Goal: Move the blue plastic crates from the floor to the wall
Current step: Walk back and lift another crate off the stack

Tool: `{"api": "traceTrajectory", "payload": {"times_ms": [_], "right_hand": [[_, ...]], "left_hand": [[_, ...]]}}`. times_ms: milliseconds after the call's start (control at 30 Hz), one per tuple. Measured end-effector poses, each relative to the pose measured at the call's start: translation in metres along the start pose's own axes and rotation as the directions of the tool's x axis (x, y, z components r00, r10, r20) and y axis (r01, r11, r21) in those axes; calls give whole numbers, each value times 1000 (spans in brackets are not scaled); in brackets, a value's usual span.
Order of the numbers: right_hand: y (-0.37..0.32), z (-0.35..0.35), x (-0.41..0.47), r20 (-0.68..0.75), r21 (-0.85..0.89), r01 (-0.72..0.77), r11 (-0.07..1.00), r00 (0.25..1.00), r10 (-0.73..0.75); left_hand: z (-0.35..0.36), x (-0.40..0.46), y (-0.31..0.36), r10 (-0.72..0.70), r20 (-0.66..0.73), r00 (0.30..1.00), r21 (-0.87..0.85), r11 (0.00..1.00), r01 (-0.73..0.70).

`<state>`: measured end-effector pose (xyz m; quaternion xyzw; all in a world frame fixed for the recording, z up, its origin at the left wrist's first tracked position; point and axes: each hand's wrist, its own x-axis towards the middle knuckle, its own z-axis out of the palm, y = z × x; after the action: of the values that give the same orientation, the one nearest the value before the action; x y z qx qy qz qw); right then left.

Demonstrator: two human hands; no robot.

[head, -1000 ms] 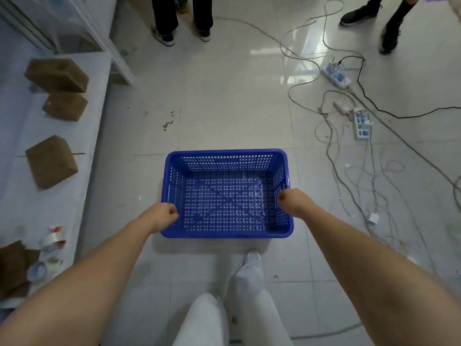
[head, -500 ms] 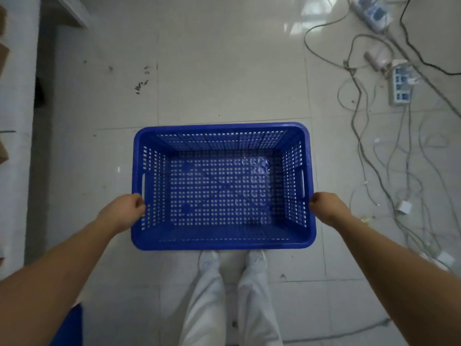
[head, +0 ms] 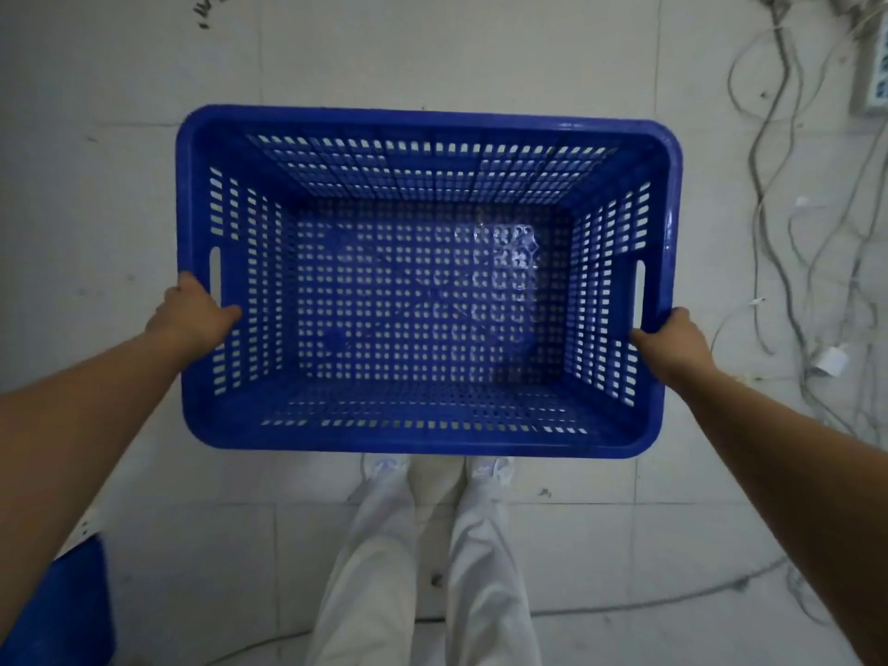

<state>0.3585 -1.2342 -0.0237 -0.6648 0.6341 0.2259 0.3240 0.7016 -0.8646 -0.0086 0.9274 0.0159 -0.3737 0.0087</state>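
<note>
A blue perforated plastic crate (head: 427, 122) fills the middle of the head view, empty, seen from straight above. My left hand (head: 194, 317) grips its left rim just below the handle slot. My right hand (head: 672, 346) grips the right rim below the other slot. The crate hangs level above the tiled floor, in front of my white-trousered legs and shoes. Part of a second blue crate (head: 62, 612) shows at the bottom left corner, partly hidden by my left forearm.
A tangle of grey cables (head: 788, 194) runs down the right side of the floor, with a power strip (head: 872, 74) at the top right and a white plug (head: 829, 360). A cable (head: 672, 600) crosses the floor behind my feet.
The crate has come up off the floor toward the camera and looks much larger. My head has tipped further down, so the shelf and the standing people have left the view.
</note>
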Motion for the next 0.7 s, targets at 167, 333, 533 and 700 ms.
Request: {"api": "traceTrajectory", "payload": {"times_ms": [167, 333, 533, 700], "right_hand": [[-10, 13, 24, -60, 189, -88, 978, 993, 100], [-12, 16, 43, -110, 323, -83, 943, 986, 125], [-11, 23, 56, -147, 415, -87, 906, 976, 161], [-7, 23, 52, -157, 370, -109, 923, 971, 178]], "left_hand": [[13, 24, 9, -143, -76, 987, -171, 977, 129], [8, 47, 14, -245, -59, 968, -345, 915, 210], [10, 59, 7, -251, -21, 968, -500, 841, 207], [4, 55, 4, -234, 14, 972, -499, 841, 210]]}}
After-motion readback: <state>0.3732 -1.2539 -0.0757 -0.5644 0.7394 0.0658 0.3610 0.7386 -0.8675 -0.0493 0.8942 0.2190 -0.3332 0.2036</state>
